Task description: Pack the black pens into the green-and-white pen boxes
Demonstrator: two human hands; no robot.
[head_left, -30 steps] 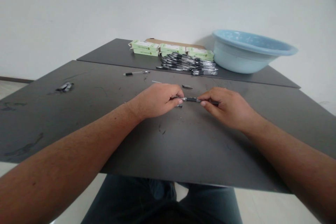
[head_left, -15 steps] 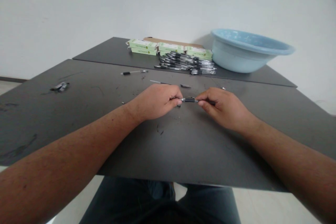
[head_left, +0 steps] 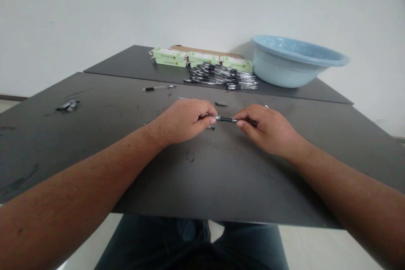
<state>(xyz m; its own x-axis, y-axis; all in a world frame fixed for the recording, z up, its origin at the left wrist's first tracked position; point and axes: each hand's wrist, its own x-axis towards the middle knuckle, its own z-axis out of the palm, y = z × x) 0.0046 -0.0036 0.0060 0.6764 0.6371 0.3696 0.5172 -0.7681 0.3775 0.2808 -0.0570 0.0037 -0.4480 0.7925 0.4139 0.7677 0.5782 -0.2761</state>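
Observation:
A pen [head_left: 225, 119] with a black grip is held level between my two hands above the dark table. My left hand [head_left: 193, 120] pinches its left end, closed around the barrel. At the right end, the fingertips of my right hand [head_left: 265, 125] are closed on the tip, and a dark piece shows under those fingers. Just beyond the pen lies a small dark pen cap [head_left: 221, 104]. Partly hidden behind my left hand is a thin refill [head_left: 183, 98], and another small dark piece [head_left: 211, 127] shows below its fingertips.
A pile of pens [head_left: 221, 76] lies before stacked green boxes [head_left: 171, 63] at the back. To their right stands a blue basin [head_left: 284, 69]. One pen [head_left: 159, 87] lies apart at left; a crumpled dark-and-silver scrap [head_left: 67, 106] is farther left on the table [head_left: 202, 185].
The view has shifted slightly. Both hands still grip the pen; its black grip shows a little more fully between them.

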